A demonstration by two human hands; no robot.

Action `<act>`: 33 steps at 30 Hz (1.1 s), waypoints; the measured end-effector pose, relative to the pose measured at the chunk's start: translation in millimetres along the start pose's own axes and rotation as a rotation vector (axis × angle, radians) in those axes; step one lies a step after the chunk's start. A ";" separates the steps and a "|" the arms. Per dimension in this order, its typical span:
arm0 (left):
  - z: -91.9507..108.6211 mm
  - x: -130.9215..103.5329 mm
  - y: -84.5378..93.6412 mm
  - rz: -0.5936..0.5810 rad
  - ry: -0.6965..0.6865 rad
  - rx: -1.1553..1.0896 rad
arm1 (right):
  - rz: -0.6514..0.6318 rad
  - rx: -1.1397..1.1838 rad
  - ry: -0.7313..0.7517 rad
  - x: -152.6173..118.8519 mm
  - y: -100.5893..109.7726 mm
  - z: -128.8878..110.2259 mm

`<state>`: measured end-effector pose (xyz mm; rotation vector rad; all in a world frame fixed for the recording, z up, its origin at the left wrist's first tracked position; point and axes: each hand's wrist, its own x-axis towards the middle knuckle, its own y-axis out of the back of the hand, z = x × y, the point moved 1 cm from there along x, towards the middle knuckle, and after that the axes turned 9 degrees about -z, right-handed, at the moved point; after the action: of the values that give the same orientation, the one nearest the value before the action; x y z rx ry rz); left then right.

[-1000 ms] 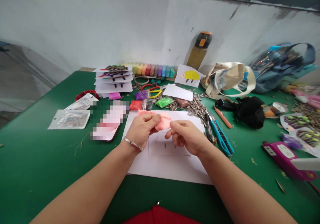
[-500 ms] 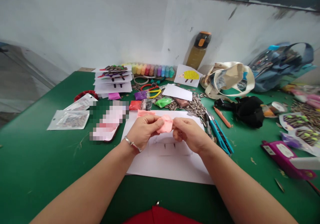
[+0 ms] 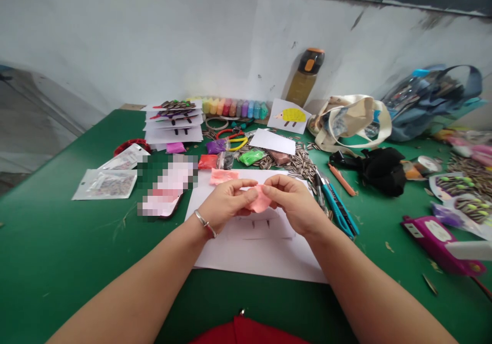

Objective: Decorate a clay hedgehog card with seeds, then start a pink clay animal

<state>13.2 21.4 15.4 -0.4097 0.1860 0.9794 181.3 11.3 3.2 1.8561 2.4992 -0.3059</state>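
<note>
A flattened piece of pink modelling clay [image 3: 260, 200] is pinched between my two hands, above the paper. My left hand [image 3: 226, 203] grips its left side with thumb and fingers. On the right side, my right hand [image 3: 294, 198] has thumb and fingers closed on it. Under them lies a white sheet [image 3: 230, 254], and on that a smaller paper [image 3: 265, 228] with short dark leg-like marks, its upper part covered by my hands. Just behind my left hand rests another pink clay lump [image 3: 223, 176].
Sunflower seeds [image 3: 303, 162], coloured clay packets [image 3: 251, 156] and scissors [image 3: 338, 210] surround the sheet. A phone [image 3: 169, 195] and seed bags [image 3: 109, 184] lie left. Behind stand a bottle [image 3: 303, 80], a hedgehog picture [image 3: 289, 116] and stacked cards [image 3: 172, 121]. A magenta tool [image 3: 442, 246] lies right.
My right hand has moved in closer and turned, its thumb now on the clay's near face. The clay has shifted slightly down, between both thumbs.
</note>
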 end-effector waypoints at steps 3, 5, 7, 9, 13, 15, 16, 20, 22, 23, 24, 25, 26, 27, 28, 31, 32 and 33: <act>0.4 -1.0 1.8 0.000 0.007 0.042 | 0.030 0.053 -0.001 0.3 1.6 0.1; 0.3 -1.4 3.4 -0.015 -0.014 0.083 | 0.013 0.098 -0.018 0.1 2.7 -0.7; 0.1 -1.5 4.4 -0.045 -0.038 0.111 | -0.046 0.113 -0.055 -0.6 2.4 -2.1; -0.4 -1.3 4.6 -0.079 -0.047 0.126 | -0.133 0.102 -0.108 -1.5 0.5 -3.4; -1.3 -1.0 4.2 -0.099 -0.033 0.105 | -0.227 0.090 -0.115 -1.9 -3.1 -3.2; -1.4 -0.8 4.1 -0.090 -0.025 0.084 | -0.163 0.072 -0.044 -0.7 -1.8 -1.4; -1.5 -0.7 4.0 -0.085 -0.021 0.075 | -0.117 0.068 -0.009 -0.1 -0.5 -0.3; -1.6 0.1 3.8 -0.070 -0.033 0.054 | -0.019 0.082 0.045 1.6 3.8 3.3; -1.4 0.7 4.1 -0.066 -0.059 0.064 | -0.016 0.077 0.042 1.8 4.1 3.4; -1.3 1.0 4.5 -0.064 -0.071 0.077 | -0.016 0.076 0.034 1.8 4.0 3.1; -1.2 1.2 4.9 -0.063 -0.080 0.095 | -0.020 0.080 0.020 1.8 3.6 2.7; -1.2 1.4 5.4 -0.064 -0.086 0.117 | -0.033 0.087 0.000 1.8 3.1 2.4; -1.2 1.4 5.7 -0.070 -0.088 0.140 | -0.051 0.094 -0.019 1.9 2.6 2.3; -1.3 1.4 5.9 -0.079 -0.088 0.161 | -0.072 0.098 -0.033 1.9 2.1 2.2; -1.2 1.3 5.9 -0.085 -0.088 0.175 | -0.094 0.094 -0.038 2.0 1.8 2.3; -0.4 1.0 4.5 -0.101 -0.068 0.164 | -0.104 0.061 -0.008 1.9 2.1 2.9; 0.2 0.9 3.8 -0.103 -0.060 0.153 | -0.095 0.056 0.004 1.8 2.5 3.0; 0.9 0.9 3.1 -0.103 -0.054 0.147 | -0.086 0.060 0.014 1.6 2.9 3.0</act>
<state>11.0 24.0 15.2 -0.2549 0.1847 0.8686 183.2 13.2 -0.3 1.7794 2.6122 -0.3752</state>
